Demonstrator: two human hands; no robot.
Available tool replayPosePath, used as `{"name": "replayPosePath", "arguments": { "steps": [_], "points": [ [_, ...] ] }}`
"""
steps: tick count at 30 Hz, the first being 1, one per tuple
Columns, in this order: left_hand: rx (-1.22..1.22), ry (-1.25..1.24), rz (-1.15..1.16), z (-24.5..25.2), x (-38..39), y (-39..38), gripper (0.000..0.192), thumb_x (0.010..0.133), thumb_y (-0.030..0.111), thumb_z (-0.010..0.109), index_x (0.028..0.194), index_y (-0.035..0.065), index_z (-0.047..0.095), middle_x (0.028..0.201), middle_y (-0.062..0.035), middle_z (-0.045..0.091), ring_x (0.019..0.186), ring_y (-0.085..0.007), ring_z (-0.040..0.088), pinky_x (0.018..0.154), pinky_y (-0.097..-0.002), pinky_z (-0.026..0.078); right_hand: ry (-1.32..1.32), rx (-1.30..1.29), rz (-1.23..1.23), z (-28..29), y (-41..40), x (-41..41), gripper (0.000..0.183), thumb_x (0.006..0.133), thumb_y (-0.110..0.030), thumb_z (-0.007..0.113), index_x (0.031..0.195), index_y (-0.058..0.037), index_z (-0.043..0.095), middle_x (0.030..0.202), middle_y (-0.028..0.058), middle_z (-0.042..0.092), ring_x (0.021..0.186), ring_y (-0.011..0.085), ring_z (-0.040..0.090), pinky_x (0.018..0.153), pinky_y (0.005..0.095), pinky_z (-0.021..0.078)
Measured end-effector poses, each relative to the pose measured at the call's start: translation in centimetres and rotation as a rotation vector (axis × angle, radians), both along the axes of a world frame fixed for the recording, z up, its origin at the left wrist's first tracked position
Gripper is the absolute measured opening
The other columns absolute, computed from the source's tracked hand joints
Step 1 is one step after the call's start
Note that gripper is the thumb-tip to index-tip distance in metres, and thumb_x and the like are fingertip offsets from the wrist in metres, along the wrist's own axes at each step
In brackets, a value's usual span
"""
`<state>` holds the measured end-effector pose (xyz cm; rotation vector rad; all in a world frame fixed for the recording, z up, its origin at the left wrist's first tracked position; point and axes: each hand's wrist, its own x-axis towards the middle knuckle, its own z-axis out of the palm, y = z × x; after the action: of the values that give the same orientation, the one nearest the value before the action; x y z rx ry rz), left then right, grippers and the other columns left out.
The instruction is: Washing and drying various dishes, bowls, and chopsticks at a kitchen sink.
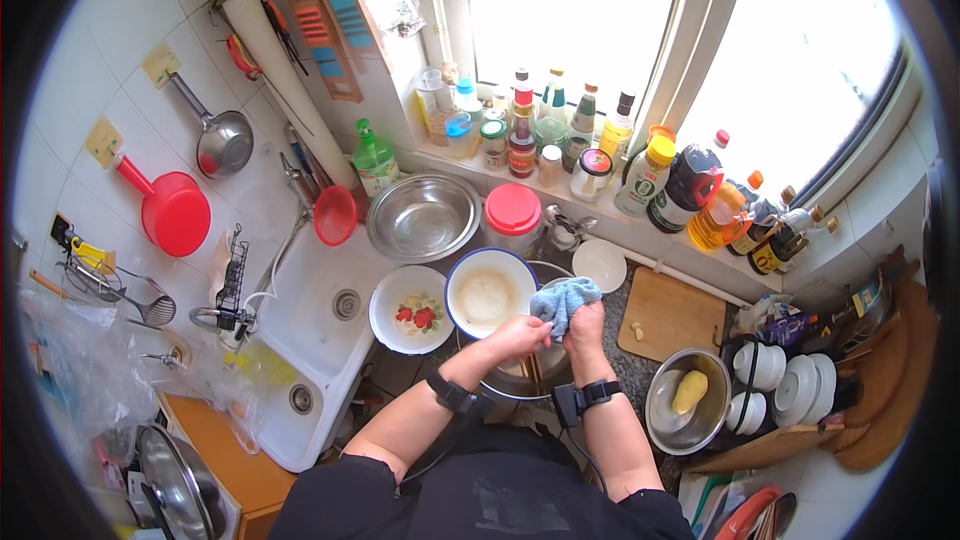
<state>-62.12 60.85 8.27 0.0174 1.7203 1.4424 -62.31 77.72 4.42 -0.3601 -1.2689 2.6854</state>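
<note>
A crumpled light-blue cloth (564,304) is gripped in my right hand (586,328), and my left hand (529,336) pinches its lower left edge. Just left of the cloth sits a white enamel basin with a blue rim (491,292), its bottom stained brown. Farther left is a white bowl with a red flower pattern (412,300). Below my hands is a large metal pot (501,384) with brown chopsticks (532,375) in it, partly hidden by my forearms. A small white bowl (600,265) stands beyond the cloth.
At left is a double white sink (322,307). Behind stand a steel basin (424,217) and a red-lidded jar (513,210); bottles line the windowsill. To the right are a wooden cutting board (667,315) with garlic cloves, a steel bowl (660,435) holding a peeled potato (690,391), and stacked white dishes (799,390).
</note>
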Motion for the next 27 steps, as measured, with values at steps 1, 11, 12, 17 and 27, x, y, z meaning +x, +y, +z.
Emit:
{"name": "replayPosePath", "arguments": {
  "steps": [1, 11, 12, 17, 27],
  "points": [
    [0.104, -0.179, 0.036, -0.1, 0.5, 0.4, 0.039, 0.118, 0.036, 0.057, 0.093, 0.0091, 0.069, 0.065, 0.0075, 0.048, 0.052, -0.0065, 0.039, 0.048, -0.0268, 0.031, -0.01, -0.022, -0.041, 1.7, 0.0, 0.3, 0.003, 0.105, -0.005, 0.07, 0.107, -0.0064, 0.069, 0.092, 0.0057, 0.075, 0.076, 0.0205, 0.074, 0.069, 0.036, 0.0636],
    [-0.511, 0.849, -0.177, -0.2, 0.3, 1.5, 0.048, 0.109, 0.047, 0.064, 0.088, 0.0063, 0.077, 0.08, -0.0179, 0.076, 0.079, -0.0378, 0.076, 0.076, -0.0501, 0.06, -0.165, 0.179, 0.234, -0.6, 2.0, 2.9, 0.014, 0.111, -0.011, 0.063, 0.111, -0.0051, 0.075, 0.101, 0.0036, 0.078, 0.087, 0.0155, 0.073, 0.076, 0.0322, 0.0592],
    [-0.487, 0.876, -0.051, 1.0, -0.5, 1.3, 0.045, 0.107, 0.047, 0.068, 0.091, 0.0062, 0.078, 0.082, -0.0188, 0.076, 0.08, -0.039, 0.076, 0.076, -0.0497, 0.06, -0.125, 0.301, 0.274, -0.5, 2.6, 3.1, 0.013, 0.11, -0.01, 0.064, 0.113, -0.0042, 0.076, 0.104, 0.003, 0.079, 0.091, 0.0149, 0.073, 0.08, 0.0325, 0.0599],
    [-0.066, 0.922, -0.015, 2.3, -4.8, 0.7, 0.019, 0.102, 0.02, 0.078, 0.11, 0.0033, 0.078, 0.085, -0.0151, 0.076, 0.068, -0.0265, 0.074, 0.066, -0.0394, 0.059, -0.054, 0.575, 0.416, 2.2, 2.6, 3.3, 0.015, 0.107, -0.011, 0.07, 0.119, -0.0036, 0.076, 0.108, 0.0005, 0.079, 0.099, 0.013, 0.072, 0.089, 0.0333, 0.0601],
    [0.011, 1.357, 0.349, 4.6, -22.1, 4.6, 0.017, 0.104, 0.007, 0.07, 0.118, 0.005, 0.078, 0.101, -0.0124, 0.08, 0.087, -0.027, 0.078, 0.076, -0.0389, 0.061, -0.259, 0.445, 0.296, -0.3, 8.8, 6.5, 0.01, 0.108, -0.013, 0.072, 0.11, -0.0032, 0.074, 0.1, 0.0018, 0.077, 0.089, 0.0133, 0.071, 0.082, 0.0307, 0.0599]
  ]
}}
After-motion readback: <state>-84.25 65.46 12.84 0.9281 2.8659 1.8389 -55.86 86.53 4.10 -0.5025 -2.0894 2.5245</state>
